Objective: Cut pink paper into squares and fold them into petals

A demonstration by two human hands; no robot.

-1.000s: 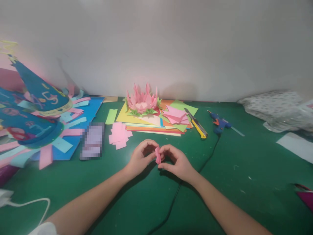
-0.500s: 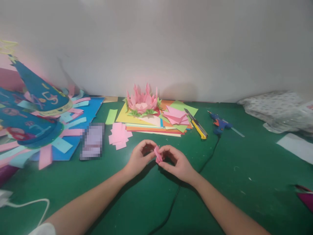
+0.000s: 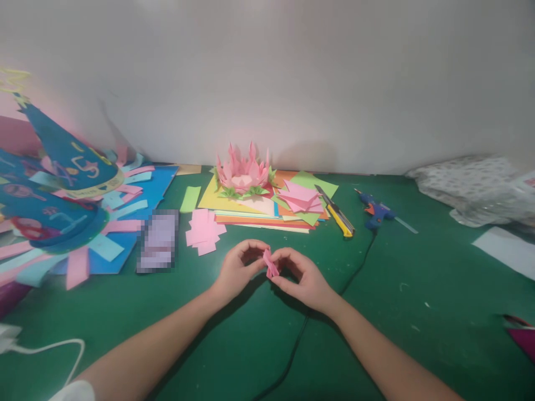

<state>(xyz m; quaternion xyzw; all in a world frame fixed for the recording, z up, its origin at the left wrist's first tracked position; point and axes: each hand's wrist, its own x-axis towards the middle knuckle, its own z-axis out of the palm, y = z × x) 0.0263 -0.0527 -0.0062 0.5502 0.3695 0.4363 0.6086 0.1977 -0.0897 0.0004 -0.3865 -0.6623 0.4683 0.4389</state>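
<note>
A small folded piece of pink paper [image 3: 270, 264] is held up between both hands, above the green table [image 3: 388, 295]. My left hand [image 3: 240, 268] pinches its left side with thumb and fingers. From the other side, my right hand [image 3: 304, 278] grips it, thumb low and fingers above. Some fingertips are hidden behind the paper. Beyond the hands stands a pink paper lotus [image 3: 243, 170] with green leaves, resting on a stack of coloured paper [image 3: 267, 220]. Small pink paper slips [image 3: 204, 231] lie left of the stack.
A yellow box cutter [image 3: 340, 219] and a blue glue gun [image 3: 375, 210] lie at the right, its black cord running beneath my right arm. Decorated blue paper cones [image 3: 69, 150] and a pixelated flat object [image 3: 157, 240] are at the left. A plastic bag [image 3: 489, 195] sits far right.
Hardly anything differs. Both hands keep their pinch on the pink paper, whose lower end has shifted very slightly.
</note>
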